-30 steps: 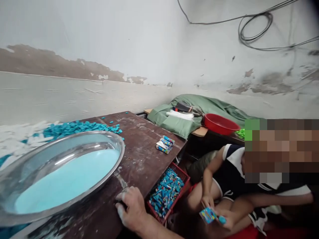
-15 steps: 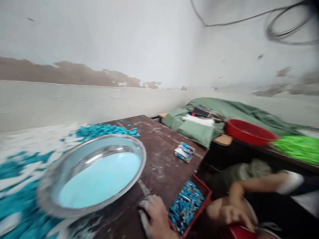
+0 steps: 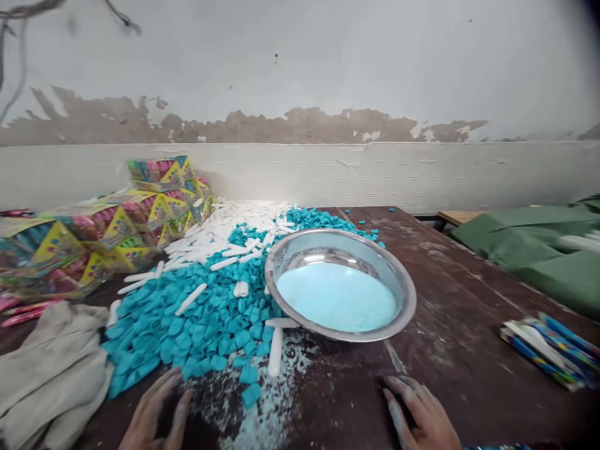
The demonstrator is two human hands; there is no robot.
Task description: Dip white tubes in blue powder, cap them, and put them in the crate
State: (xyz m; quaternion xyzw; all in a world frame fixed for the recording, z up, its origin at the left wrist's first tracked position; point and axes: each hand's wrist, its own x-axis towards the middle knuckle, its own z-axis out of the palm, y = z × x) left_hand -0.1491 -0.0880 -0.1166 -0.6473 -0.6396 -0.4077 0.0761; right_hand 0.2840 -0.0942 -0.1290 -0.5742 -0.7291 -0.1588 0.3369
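Note:
My left hand (image 3: 157, 412) rests at the table's near edge with thumb and fingers apart, holding nothing. Just beyond it spreads a heap of teal plastic caps (image 3: 201, 325), mixed with white plastic tubes (image 3: 225, 237) toward the back. My right hand (image 3: 419, 412) lies on the brown tabletop, powder on its fingers, thumb apart and nothing in it. Ahead of that hand, and not touching it, stands a round metal basin (image 3: 407, 300) with pale blue powder (image 3: 335, 297) inside. A white tube (image 3: 276, 351) lies by the basin's near left side.
Stacked yellow printed packs (image 3: 122, 231) stand at the left. A grey cloth (image 3: 56, 369) lies near the front left corner. Bundled blue-and-white packets (image 3: 553, 350) lie at the right. Green fabric (image 3: 525, 244) covers something beyond the right edge. Spilled powder (image 3: 267, 406) marks the table.
My view has swung left, bringing the stacked packs and my left hand into sight. The person at the right and the red basin have left view.

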